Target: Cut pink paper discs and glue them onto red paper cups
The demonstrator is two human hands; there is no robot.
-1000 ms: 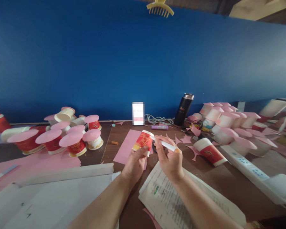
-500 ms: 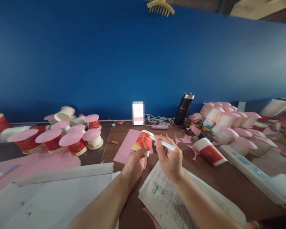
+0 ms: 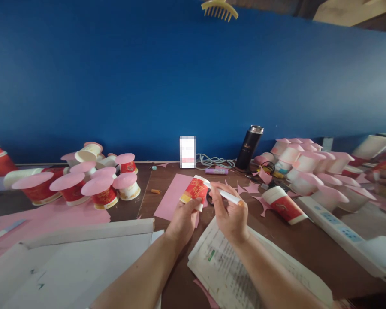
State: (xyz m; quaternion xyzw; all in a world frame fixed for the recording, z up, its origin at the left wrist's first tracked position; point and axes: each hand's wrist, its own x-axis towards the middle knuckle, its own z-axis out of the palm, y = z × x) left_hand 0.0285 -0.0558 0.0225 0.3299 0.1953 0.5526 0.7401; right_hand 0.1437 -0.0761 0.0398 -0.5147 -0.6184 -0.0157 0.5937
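Note:
Tilted above the pink paper sheet (image 3: 167, 199) is a red and white paper cup (image 3: 194, 189) with yellow lettering. My left hand (image 3: 183, 219) is closed around its lower side, thumb across the front. A white marker (image 3: 228, 196) with an orange end is gripped between the fingers of my right hand (image 3: 233, 216). The marker's other end points left at the cup's right edge; whether it touches the cup I cannot tell. Below my right hand lies a stack of printed paper (image 3: 225, 266). A small orange cap (image 3: 155, 191) rests left of the pink sheet.
Several cups topped with pink paper discs (image 3: 96, 186) stand left, more pink-topped cups (image 3: 309, 161) right. A black thermos (image 3: 250, 148), a phone (image 3: 188, 152) and a purple glue stick (image 3: 216, 171) sit near the blue wall. A power strip (image 3: 333, 223) and stacked cups (image 3: 283, 205) lie right.
The view has shifted slightly, so things sit a few pixels to the right. Both hands keep hold of the cup and the marker in nearly the same pose.

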